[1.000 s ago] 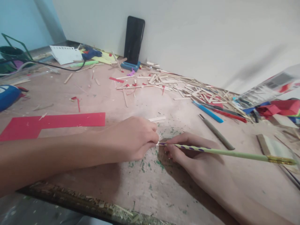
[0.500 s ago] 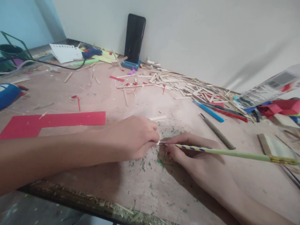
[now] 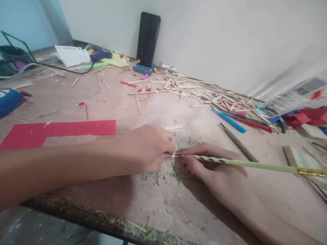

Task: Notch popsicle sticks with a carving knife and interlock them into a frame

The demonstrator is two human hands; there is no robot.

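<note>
The right hand [image 3: 204,161] is closed around a pale green pencil [image 3: 245,164] with purple dots, its fingers pinched near the tip. The pencil's long axis runs nearly level across the view: the tip points left toward the left hand [image 3: 146,149], and the gold end juts out well past the right wrist. The left hand lies knuckles up, fingers curled together; a sliver of something pale shows at its fingertips, just where the pencil tip meets them, but what it grips is hidden. Both hands rest on a worn wooden table [image 3: 163,207] flecked with green. Just beyond the left knuckles lies a short wooden stick [image 3: 173,128]; left of that forearm, a red paper strip [image 3: 58,131].
</note>
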